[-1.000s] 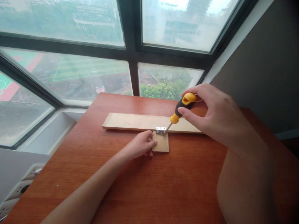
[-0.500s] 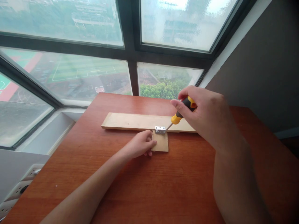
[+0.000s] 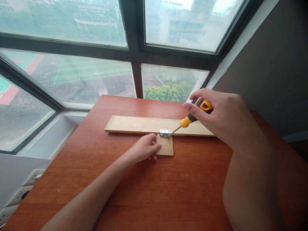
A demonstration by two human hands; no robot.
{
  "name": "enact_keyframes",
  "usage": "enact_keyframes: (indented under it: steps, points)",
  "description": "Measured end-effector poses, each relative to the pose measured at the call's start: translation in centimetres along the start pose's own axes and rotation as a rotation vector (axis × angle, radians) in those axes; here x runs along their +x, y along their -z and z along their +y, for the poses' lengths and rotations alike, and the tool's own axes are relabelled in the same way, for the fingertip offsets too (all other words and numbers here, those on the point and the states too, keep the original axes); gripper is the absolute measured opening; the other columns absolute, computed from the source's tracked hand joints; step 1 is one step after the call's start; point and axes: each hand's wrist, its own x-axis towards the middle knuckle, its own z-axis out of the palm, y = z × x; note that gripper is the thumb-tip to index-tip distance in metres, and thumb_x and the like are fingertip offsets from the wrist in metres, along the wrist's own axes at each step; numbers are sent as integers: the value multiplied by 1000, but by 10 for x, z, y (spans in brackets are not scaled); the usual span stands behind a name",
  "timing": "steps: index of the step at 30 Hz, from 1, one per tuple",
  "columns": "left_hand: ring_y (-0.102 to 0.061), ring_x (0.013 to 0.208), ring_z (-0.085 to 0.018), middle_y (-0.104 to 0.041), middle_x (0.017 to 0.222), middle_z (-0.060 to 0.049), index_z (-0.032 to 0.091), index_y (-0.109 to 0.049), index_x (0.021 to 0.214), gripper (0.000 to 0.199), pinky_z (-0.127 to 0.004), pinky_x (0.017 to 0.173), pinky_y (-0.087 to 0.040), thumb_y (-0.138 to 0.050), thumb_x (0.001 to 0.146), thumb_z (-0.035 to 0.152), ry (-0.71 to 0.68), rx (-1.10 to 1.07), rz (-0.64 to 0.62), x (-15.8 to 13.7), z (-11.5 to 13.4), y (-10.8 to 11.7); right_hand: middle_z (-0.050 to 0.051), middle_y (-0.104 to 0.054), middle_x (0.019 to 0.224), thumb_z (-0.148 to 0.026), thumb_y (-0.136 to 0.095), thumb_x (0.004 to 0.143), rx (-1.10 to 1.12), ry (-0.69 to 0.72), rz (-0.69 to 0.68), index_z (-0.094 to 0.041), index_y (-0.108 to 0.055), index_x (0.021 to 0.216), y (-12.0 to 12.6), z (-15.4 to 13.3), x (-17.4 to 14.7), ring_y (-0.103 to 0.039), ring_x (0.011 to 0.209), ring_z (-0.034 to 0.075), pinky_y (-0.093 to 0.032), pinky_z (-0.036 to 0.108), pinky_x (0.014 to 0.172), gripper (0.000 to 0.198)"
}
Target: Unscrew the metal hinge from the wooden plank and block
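My left hand (image 3: 147, 148) grips the left edge of a small wooden block (image 3: 166, 147) with thumb and fingers. A silver hinge (image 3: 165, 133) joins the block's far edge to a long pale board (image 3: 134, 124) lying behind it. My right hand (image 3: 216, 114) holds a yellow and black screwdriver (image 3: 189, 120), its thumb and forefinger spread and the handle lying in the palm. The screwdriver slants down to the left, its tip at the right end of the hinge's near side. Whether the tip sits in a screw is too small to tell.
The boards lie on a reddish-brown wooden table (image 3: 149, 192). Windows with a dark frame (image 3: 137, 77) stand behind its far edge. White power sockets (image 3: 18, 196) are on the left, below the table edge, and a grey wall (image 3: 269, 70) rises at the right.
My right hand and the screwdriver's handle have shifted right, so the tool leans lower. Its tip stays by the hinge, and the thumb and forefinger have loosened. The left hand keeps its place.
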Motion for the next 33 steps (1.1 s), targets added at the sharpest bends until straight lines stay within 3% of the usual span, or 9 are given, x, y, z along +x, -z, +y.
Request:
enact_keyframes:
  steps: [2, 4, 8, 14, 33]
  points:
    - [-64, 49, -14, -59, 61, 4, 20, -40, 84, 22, -17, 38, -42, -56, 84, 36, -2, 0, 1, 0, 0, 0, 1, -67, 72, -44, -56, 86, 23, 37, 11, -25, -66, 91, 1, 0, 1, -59, 64, 20, -42, 35, 59, 21]
    - [-64, 49, -14, -60, 61, 4, 20, -40, 85, 22, -17, 38, -42, -56, 84, 36, -3, 1, 0, 0, 0, 0, 1, -69, 82, -34, -60, 84, 73, 103, 9, -24, -67, 92, 5, 2, 1, -61, 70, 19, -44, 34, 63, 13]
    - [-65, 51, -14, -60, 61, 3, 20, -40, 83, 22, -17, 38, -42, -55, 85, 36, -6, 10, -3, -2, 1, 0, 0, -69, 97, -24, -65, 80, 167, 200, -16, -26, -66, 101, 17, 11, -3, -64, 80, 19, -50, 33, 70, 21]
    - [-66, 51, -15, -60, 61, 2, 19, -43, 82, 22, -17, 39, -43, -56, 84, 37, -9, 19, 9, -3, 3, -1, 2, -68, 100, -25, -67, 78, 234, 139, 24, -29, -65, 103, 27, 16, -8, -68, 84, 23, -56, 40, 76, 26]
    - [-65, 50, -14, -62, 63, 1, 18, -44, 85, 21, -17, 39, -45, -56, 84, 36, -17, -8, 9, -2, 1, -2, 0, -70, 93, -24, -68, 79, 215, 247, 49, -28, -67, 101, 16, 12, -4, -65, 79, 22, -50, 37, 70, 22]
